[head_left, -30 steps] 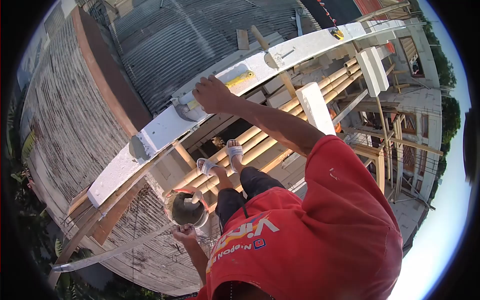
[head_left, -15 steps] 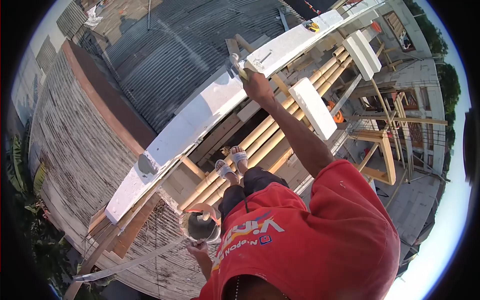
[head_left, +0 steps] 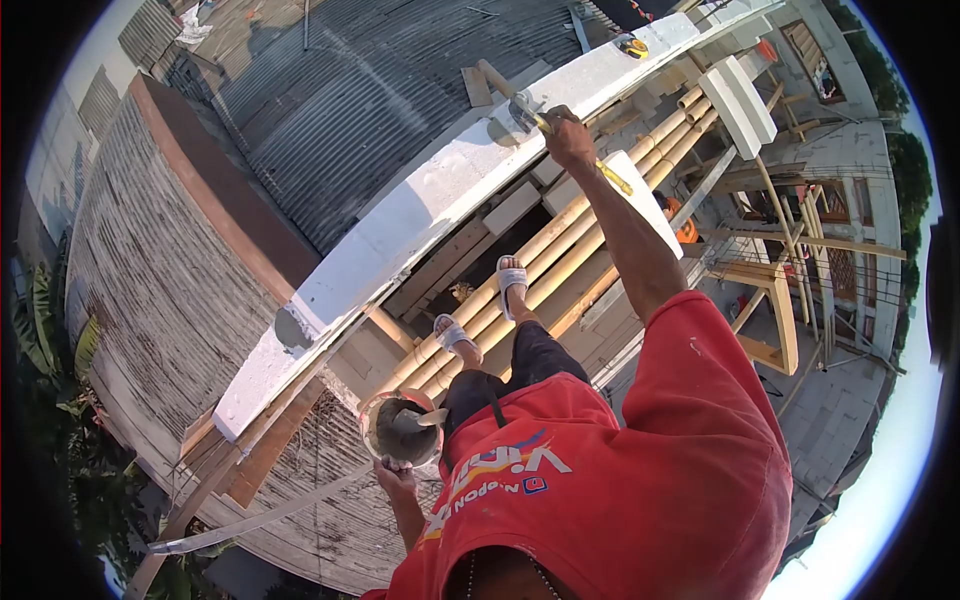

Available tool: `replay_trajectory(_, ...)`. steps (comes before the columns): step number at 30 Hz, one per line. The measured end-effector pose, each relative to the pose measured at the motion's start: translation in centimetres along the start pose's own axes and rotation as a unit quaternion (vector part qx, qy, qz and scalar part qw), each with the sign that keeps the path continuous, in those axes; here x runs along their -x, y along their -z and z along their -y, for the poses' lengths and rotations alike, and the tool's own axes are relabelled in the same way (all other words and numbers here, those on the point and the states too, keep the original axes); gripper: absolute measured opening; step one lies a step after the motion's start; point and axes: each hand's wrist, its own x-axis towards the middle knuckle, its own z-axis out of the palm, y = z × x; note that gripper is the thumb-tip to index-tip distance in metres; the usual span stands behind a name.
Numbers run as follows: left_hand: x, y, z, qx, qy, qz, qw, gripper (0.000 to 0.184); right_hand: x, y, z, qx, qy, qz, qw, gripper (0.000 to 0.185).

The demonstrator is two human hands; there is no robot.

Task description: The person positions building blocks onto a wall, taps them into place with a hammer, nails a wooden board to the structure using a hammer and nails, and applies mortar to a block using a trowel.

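My right hand (head_left: 568, 140) is closed around the yellow handle of a hammer (head_left: 616, 178). Its grey head is over the top of the white block wall (head_left: 400, 205). At my left side, my left hand (head_left: 398, 480) grips the lower side of a round bucket (head_left: 368, 430). Wet grey mortar (head_left: 403, 432) fills part of the bucket, and a tool with a pale handle (head_left: 433, 418) rests in it. A patch of grey mortar (head_left: 292, 330) sits on the wall's nearer end.
My sandalled feet (head_left: 455, 335) stand on bamboo poles (head_left: 540, 245) beside the wall, with gaps below. White blocks (head_left: 735, 105) lie across the poles. A yellow tape measure (head_left: 632, 47) rests on the wall. Corrugated roofing (head_left: 370, 90) lies beyond. Someone in orange (head_left: 686, 230) is below.
My right hand and the hammer have moved right along the wall. One foot has stepped farther along the poles. The bucket has tilted slightly, and the tool in it has shifted.
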Motion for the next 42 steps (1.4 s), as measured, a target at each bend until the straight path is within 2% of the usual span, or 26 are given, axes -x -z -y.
replay_trajectory(4, 0.0, -2.1, 1.2, -0.019, -0.021, -0.010, 1.000, 0.035, -1.7, -0.3, -0.7, 0.074, 0.088, 0.031, 0.993, 0.030)
replay_trajectory(8, -1.7, -4.4, 2.7, -0.019, -0.043, 0.028, 0.998, 0.029, -2.9, -1.0, -1.8, 0.052, 0.170, 0.077, 0.981, 0.033)
replay_trajectory(9, -1.3, -6.3, 3.0, -0.011, -0.044, 0.002, 0.999, 0.028, -3.0, -0.2, -1.7, 0.068, 0.179, 0.092, 0.977, 0.033)
replay_trajectory(11, -1.5, -9.5, 3.9, -0.005, -0.030, 0.002, 1.000, 0.029, -3.2, -0.1, -2.0, 0.084, 0.225, 0.092, 0.966, 0.036)
replay_trajectory(12, -1.8, -10.7, 4.8, -0.003, -0.024, 0.012, 1.000, 0.028, -3.4, -0.2, -2.5, 0.092, 0.264, 0.095, 0.955, 0.045)
replay_trajectory(15, -3.3, -14.8, 7.5, -0.007, -0.016, 0.045, 0.999, 0.028, -3.3, -0.5, -2.9, 0.109, 0.295, 0.043, 0.948, 0.043)
replay_trajectory(16, -3.9, -16.2, 9.0, -0.015, -0.018, 0.051, 0.998, 0.029, -3.2, -0.4, -3.0, 0.133, 0.299, 0.047, 0.944, 0.050)
replay_trajectory(19, -3.4, -22.9, 13.3, -0.090, -0.051, 0.071, 0.992, 0.031, -0.4, 2.6, -1.1, 0.110, 0.248, 0.016, 0.962, 0.051)
replay_trajectory(21, -2.0, -27.9, 16.3, -0.120, -0.044, 0.089, 0.988, 0.033, 3.1, 4.9, -0.8, 0.029, 0.223, -0.024, 0.974, 0.060)
replay_trajectory(23, -2.5, -30.8, 20.1, -0.181, -0.082, 0.156, 0.968, 0.035, 7.9, 6.9, -1.4, -0.002, 0.152, -0.011, 0.988, 0.058)
replay_trajectory(25, -4.0, -33.2, 24.2, -0.217, -0.091, 0.203, 0.951, 0.037, 13.2, 7.6, -3.4, -0.050, 0.123, -0.004, 0.991, 0.053)
replay_trajectory(27, -4.7, -36.2, 27.6, -0.276, -0.113, 0.240, 0.924, 0.038, 19.1, 7.2, -5.8, -0.120, 0.055, 0.058, 0.990, 0.042)
replay_trajectory(28, -5.0, -37.7, 29.3, -0.306, -0.123, 0.259, 0.908, 0.039, 23.1, 5.8, -8.3, -0.061, -0.064, 0.100, 0.991, 0.031)
replay_trajectory(29, -5.1, -39.6, 30.9, -0.320, -0.110, 0.254, 0.906, 0.039, 24.8, 5.2, -8.7, -0.100, -0.176, 0.108, 0.973, 0.028)
replay_trajectory(31, -5.5, -42.9, 34.1, -0.349, -0.084, 0.242, 0.902, 0.041, 27.5, 3.6, -8.6, -0.175, -0.393, 0.118, 0.895, 0.028)
replay_trajectory(34, -9.2, -45.6, 40.2, -0.439, -0.149, 0.283, 0.839, 0.042, 31.3, 1.5, -9.6, -0.215, -0.467, 0.081, 0.854, 0.034)
replay_trajectory(38, -10.0, -49.8, 45.2, -0.424, -0.082, 0.328, 0.840, 0.041, 34.8, 1.0, -10.3, -0.192, -0.530, 0.135, 0.815, 0.033)
replay_trajectory(41, -11.6, -50.7, 49.1, -0.427, -0.039, 0.310, 0.849, 0.043, 36.1, 0.1, -10.8, -0.207, -0.569, 0.142, 0.783, 0.029)
replay_trajectory(42, -12.7, -50.6, 50.0, -0.425, -0.060, 0.325, 0.843, 0.044, 36.6, -0.1, -10.9, -0.211, -0.577, 0.136, 0.777, 0.026)
